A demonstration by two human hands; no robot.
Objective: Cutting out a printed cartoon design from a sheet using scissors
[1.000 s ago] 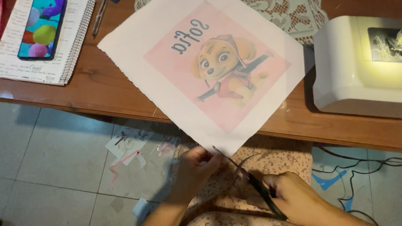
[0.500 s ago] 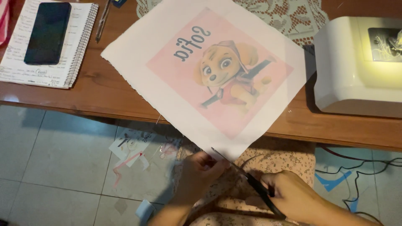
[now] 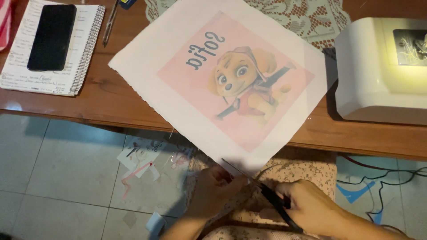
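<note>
White fabric square (image 3: 213, 84), printed with a pink panel and a cartoon puppy, hangs off the wooden table (image 3: 111, 100). The left hand (image 3: 213, 189) pinches its lowest corner; the right hand (image 3: 311, 206) grips black scissors (image 3: 262, 189) there. Beyond: spiral notebook (image 3: 80, 49) under a dark phone (image 3: 51, 38), sewing machine (image 3: 378, 66).

Dim, warm indoor light; brightest source is the lamp glow on the sewing machine (image 3: 382, 66) at right, slightly overexposed. Floor (image 3: 66, 178) under the surface (image 3: 111, 98) lies in shadow. Hands (image 3: 262, 200) slightly soft; cloth print sharp.
</note>
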